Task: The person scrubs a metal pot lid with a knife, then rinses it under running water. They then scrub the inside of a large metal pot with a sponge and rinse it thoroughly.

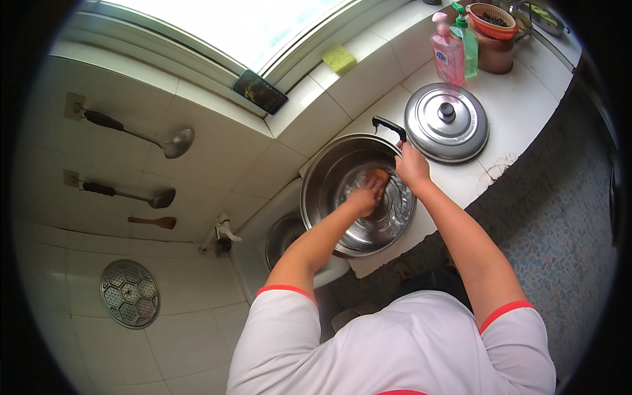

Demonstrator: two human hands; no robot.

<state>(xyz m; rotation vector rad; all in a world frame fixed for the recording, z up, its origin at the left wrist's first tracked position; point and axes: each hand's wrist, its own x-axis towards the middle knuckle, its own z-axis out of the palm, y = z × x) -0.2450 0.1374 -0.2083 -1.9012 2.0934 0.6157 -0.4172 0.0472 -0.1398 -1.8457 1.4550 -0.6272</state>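
A large stainless steel pot (321,173) stands tilted, partly over the sink edge, with some water inside. My left hand (366,197) is down in the pot, its fingers over an orange sponge or cloth (379,175), blurred, against the pot's bottom. At the pot's right rim, my right hand (413,167) grips the rim beside one end of the black handle (390,126); the thumb and fingertips are partly hidden. A steel lid with a black knob (444,133) lies on the white counter just beyond my right hand.
Left of the pot is a white sink (252,247) holding a metal basin (276,237), beside a tap (224,229). Pink (448,57) and green (466,44) pump bottles stand behind the lid. A phone (260,92) and yellow sponge (339,59) rest on the sill. A ladle (177,143) hangs left.
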